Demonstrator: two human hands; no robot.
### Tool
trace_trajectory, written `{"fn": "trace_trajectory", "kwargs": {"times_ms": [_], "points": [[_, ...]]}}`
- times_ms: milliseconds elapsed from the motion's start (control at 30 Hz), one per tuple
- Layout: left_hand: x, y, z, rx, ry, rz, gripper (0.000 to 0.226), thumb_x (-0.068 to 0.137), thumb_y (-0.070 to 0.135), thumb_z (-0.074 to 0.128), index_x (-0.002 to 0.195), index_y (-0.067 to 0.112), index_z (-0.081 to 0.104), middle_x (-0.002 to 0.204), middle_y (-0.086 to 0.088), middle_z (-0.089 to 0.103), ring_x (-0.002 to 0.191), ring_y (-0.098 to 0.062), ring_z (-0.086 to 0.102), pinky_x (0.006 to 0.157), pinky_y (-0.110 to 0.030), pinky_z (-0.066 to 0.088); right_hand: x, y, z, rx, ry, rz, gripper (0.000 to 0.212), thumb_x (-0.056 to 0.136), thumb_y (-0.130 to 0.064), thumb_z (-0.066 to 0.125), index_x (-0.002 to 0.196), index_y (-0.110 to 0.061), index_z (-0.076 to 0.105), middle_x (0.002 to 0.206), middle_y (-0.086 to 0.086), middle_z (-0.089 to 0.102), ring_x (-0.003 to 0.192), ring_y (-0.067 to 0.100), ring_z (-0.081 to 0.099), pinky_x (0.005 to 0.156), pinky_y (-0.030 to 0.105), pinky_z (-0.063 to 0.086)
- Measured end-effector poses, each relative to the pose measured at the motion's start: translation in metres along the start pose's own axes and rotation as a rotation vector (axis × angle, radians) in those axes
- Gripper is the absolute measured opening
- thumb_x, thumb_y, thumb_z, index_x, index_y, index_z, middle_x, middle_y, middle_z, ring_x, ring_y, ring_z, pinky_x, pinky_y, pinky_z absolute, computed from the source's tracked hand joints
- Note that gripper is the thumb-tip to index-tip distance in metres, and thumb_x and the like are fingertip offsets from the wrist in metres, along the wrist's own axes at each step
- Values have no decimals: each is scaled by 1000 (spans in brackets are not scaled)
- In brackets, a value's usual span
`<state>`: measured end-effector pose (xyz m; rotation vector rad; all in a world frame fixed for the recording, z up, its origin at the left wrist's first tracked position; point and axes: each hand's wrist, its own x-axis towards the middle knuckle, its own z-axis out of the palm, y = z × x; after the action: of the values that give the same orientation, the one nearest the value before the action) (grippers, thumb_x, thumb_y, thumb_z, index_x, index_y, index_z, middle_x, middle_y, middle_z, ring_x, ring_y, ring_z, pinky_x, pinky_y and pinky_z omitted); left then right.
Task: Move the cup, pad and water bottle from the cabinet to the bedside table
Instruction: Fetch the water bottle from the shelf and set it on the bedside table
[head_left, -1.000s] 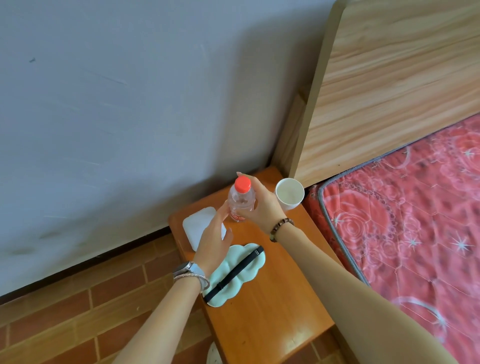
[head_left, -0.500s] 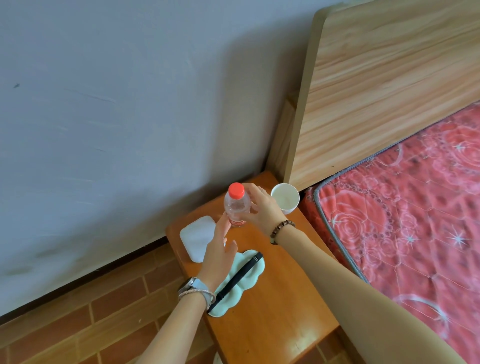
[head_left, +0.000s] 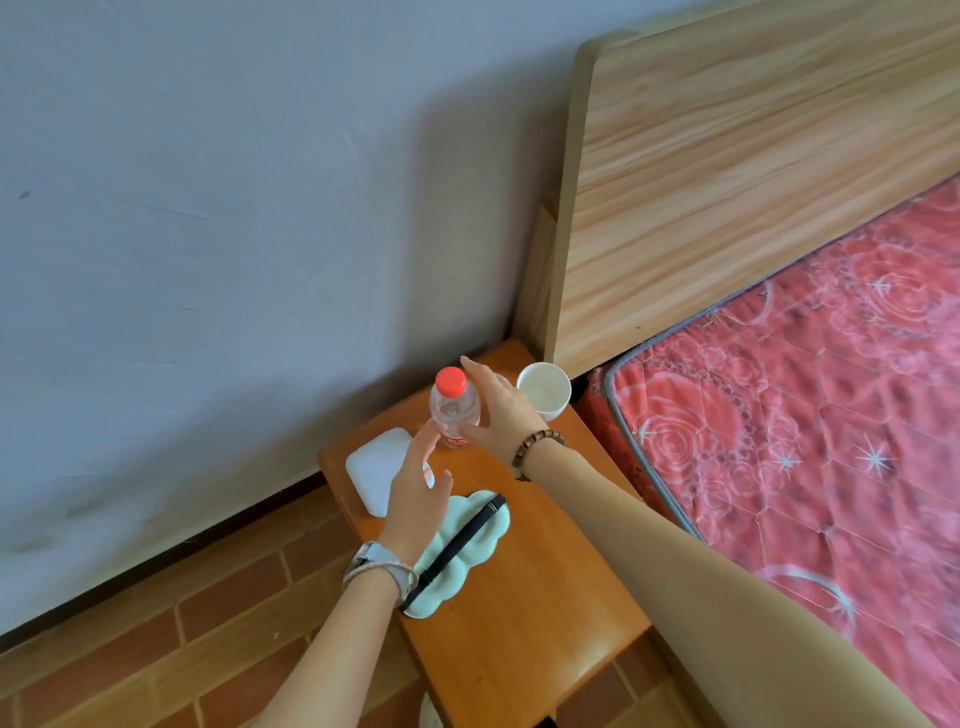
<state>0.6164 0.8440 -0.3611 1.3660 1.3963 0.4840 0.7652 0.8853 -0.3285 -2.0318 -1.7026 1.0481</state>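
The water bottle (head_left: 453, 410) stands upright near the bedside table's (head_left: 524, 597) back edge, between the cup (head_left: 543, 391) and the pad (head_left: 378, 468), so the right hand (head_left: 496, 410), fingers loosely cupped round it, and the spread-fingered left hand (head_left: 418, 493) should part gently without tipping it.

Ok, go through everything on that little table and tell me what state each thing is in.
Water bottle: upright, red cap on.
Cup: upright, open top.
White pad: lying flat.
Cloud-shaped pad: flat, black strap across it.
Right hand: open, against the bottle.
Left hand: open, holding nothing.
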Motion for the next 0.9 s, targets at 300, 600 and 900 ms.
{"fn": "trace_trajectory", "kwargs": {"times_ms": [300,600,900], "points": [[-69,89,-35,263,143,44,21,89,12,50,107,15,59,101,4,59,95,-12,55,76,-21,40,-92,-36,-60,-141,68,1,24,92,-13,48,115,-19,54,103,2,68,92,26,66,78,43,57],[-158,130,-70,806,129,313,21,92,17,53,111,11,61,104,-8,66,93,-21,62,65,-20,41,-200,-70,-94,-375,143,20,22,95,-19,43,112,-19,57,102,5,64,88,25,61,68,37,53],[-206,125,-121,977,4,473,19,92,15,51,107,9,61,101,-10,66,88,-26,60,71,-32,48,-276,-104,-75,-364,288,179,20,97,-26,45,109,-18,59,102,3,62,92,22,59,69,34,53]]}}
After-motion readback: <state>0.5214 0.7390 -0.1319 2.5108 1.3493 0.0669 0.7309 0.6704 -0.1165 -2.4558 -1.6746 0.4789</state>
